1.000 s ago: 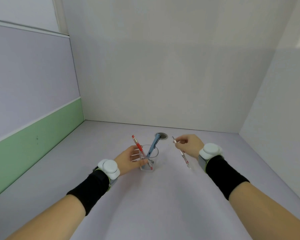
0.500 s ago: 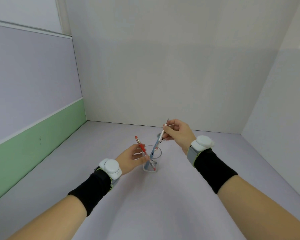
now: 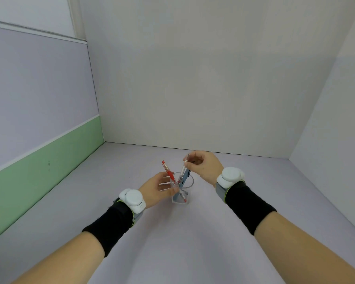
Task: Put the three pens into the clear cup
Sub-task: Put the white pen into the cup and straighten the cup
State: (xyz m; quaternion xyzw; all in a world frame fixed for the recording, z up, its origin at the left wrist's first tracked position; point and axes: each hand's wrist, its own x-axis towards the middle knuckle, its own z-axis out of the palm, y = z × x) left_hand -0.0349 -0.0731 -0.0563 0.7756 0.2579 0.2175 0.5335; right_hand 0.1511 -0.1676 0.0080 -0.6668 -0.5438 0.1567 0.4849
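- Clear cup (image 3: 183,193) stands on pale table (image 3: 193,242), near centre, between both hands.
- Left hand (image 3: 157,188) curls around cup's left wall, fingers touching it, steadying it.
- Red pen (image 3: 168,172) leans left inside cup; blue pen (image 3: 185,177) leans right inside it.
- Right hand (image 3: 205,166) above rim, thumb and fingertips pinched on upper end of third, clear-barrelled pen (image 3: 182,171); its lower end is inside cup.

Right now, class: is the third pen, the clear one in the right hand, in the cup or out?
Partly in: the clear pen dips below the cup rim, right hand pinching its top.
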